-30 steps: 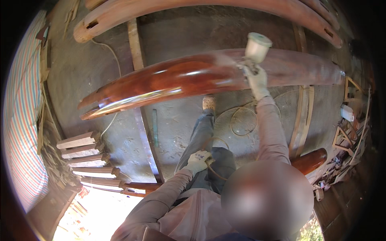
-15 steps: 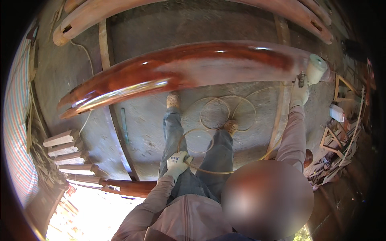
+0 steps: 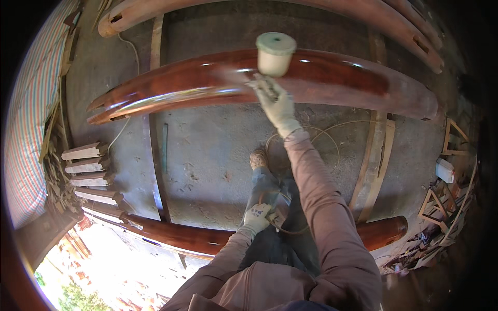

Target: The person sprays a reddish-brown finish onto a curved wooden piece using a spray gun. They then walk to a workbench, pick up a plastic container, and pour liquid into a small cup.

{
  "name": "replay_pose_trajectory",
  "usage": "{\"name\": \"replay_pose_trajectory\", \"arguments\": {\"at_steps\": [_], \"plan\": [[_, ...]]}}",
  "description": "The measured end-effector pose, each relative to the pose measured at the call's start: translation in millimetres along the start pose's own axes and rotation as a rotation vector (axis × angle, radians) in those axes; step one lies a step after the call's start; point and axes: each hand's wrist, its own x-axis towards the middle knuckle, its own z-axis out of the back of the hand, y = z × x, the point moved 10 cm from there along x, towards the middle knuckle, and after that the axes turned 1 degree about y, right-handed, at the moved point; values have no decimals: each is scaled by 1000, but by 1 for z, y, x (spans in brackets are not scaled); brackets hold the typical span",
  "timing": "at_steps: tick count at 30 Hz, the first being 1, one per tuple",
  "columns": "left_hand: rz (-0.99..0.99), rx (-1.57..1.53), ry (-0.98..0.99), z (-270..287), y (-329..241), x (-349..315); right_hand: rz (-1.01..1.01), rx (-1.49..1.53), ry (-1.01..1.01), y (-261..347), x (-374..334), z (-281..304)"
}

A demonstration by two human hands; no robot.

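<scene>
A long wooden beam (image 3: 342,72) lies across the space in front of me, its left part and upper side glossy red-brown, its lower right side paler and duller. My right hand (image 3: 278,106), in a white glove, is closed round a spray gun (image 3: 276,54) with a pale cup and greenish lid. The gun is at about the beam's middle, and faint mist shows left of its nozzle. Low down, my gloved left hand (image 3: 257,217) is closed on a thin yellowish hose (image 3: 290,231) beside my legs. The cup hides part of the beam.
More wooden beams (image 3: 218,8) lie beyond, and another glossy beam (image 3: 181,234) is behind my legs. Stacked wood blocks (image 3: 85,166) stand at left near a striped sheet (image 3: 36,103). Triangular wooden frames (image 3: 433,210) and scraps are at right. Hose loops lie on the floor.
My right hand has swung the spray gun from the beam's right end leftward to its middle. The view has shifted with me. My left hand keeps hold of the hose.
</scene>
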Motion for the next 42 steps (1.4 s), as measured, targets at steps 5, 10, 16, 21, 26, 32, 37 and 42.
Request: {"name": "replay_pose_trajectory", "arguments": {"at_steps": [5,10,16,21,26,32,37,42], "plan": [[125,-67,70,-34,49,-11,-41,293,66,-13,-43,-27],[87,-41,54,-65,30,-9,-23,167,-236,-65,-83,117],[83,-77,31,-111,-3,24,-60,65,-568,-146,-116,327],[61,36,-47,-157,-38,35,55,-476,-815,-165,-155,450],[203,59,32,-181,-43,43,-8,-551,-736,-191,-170,440],[185,221,159,-192,-38,42,271,-114,-454,-163,-156,259],[225,275,270,-206,-25,31,241,130,-185,-126,-135,88],[240,251,262,-209,-21,24,285,275,75,-85,-124,-18]]}}
